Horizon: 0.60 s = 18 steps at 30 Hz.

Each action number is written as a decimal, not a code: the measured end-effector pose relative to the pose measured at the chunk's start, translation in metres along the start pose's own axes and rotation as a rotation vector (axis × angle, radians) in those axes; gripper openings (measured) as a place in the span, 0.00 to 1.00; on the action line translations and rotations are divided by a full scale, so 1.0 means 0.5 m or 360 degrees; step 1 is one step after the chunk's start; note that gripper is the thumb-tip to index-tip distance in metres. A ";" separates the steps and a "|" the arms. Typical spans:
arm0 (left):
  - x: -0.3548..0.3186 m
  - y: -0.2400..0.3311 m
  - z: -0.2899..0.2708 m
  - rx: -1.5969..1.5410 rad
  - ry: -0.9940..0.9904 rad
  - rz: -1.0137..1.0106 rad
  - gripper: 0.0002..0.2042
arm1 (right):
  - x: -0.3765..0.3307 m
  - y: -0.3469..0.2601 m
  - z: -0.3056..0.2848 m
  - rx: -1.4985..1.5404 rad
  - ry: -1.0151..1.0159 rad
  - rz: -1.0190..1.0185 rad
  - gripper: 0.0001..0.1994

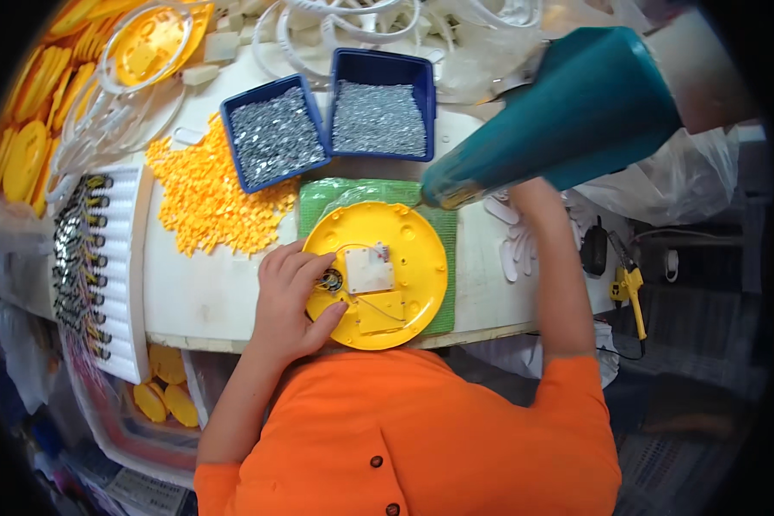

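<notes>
A yellow round plastic housing lies open side up on a green mat in front of me. Inside it sit a white square box, thin wires and a small round black-and-metal part. My left hand grips the housing's left side, thumb and fingers on either side of the round part. Over the mat's right side slants a large teal tapered object, close to the camera, its narrow end near the housing's far right rim. My right hand reaches up behind it; its fingers are hidden.
Two blue bins of small metal pieces stand beyond the mat. Left are a heap of small yellow pieces and a white ribbed tray of wired parts. White oval pieces and a yellow-handled tool are at right.
</notes>
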<state>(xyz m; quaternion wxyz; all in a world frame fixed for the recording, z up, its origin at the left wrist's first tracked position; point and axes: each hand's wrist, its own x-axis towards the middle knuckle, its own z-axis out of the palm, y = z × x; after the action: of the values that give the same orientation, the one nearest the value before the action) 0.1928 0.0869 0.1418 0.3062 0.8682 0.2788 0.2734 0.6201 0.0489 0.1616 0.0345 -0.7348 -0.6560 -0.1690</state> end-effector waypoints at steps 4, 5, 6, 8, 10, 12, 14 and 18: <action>0.004 -0.002 0.004 -0.0068 -0.0012 -0.0038 0.29 | 0.014 -0.013 -0.068 0.0205 0.0060 0.0057 0.09; 0.006 -0.001 0.005 -0.0066 -0.0015 -0.0050 0.29 | 0.014 -0.019 -0.088 0.0214 0.0052 0.0053 0.09; 0.004 -0.001 0.003 -0.0057 0.0004 -0.0033 0.30 | 0.019 -0.031 -0.098 0.0310 0.0218 -0.0004 0.08; 0.001 0.000 -0.002 -0.0049 0.0023 -0.0024 0.30 | 0.010 -0.057 -0.111 0.0500 0.0406 -0.0046 0.07; 0.002 0.002 -0.004 -0.0030 0.0031 -0.0013 0.30 | -0.026 -0.117 -0.115 0.1062 0.0221 0.0208 0.06; 0.006 0.001 0.001 -0.0051 0.0025 -0.0001 0.30 | -0.047 -0.177 -0.111 0.1650 0.0060 0.0385 0.06; 0.006 0.000 0.003 -0.0056 0.0027 0.0000 0.30 | -0.041 -0.236 -0.095 0.1869 -0.0011 0.0369 0.06; 0.003 -0.001 0.004 -0.0054 0.0032 -0.0014 0.29 | 0.006 -0.313 -0.087 0.1937 -0.0180 0.0400 0.05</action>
<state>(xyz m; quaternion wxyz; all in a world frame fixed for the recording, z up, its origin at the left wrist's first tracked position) 0.1949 0.0877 0.1406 0.3192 0.8589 0.2809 0.2855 0.4588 0.0612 0.1767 0.4317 -0.6628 -0.5442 0.2795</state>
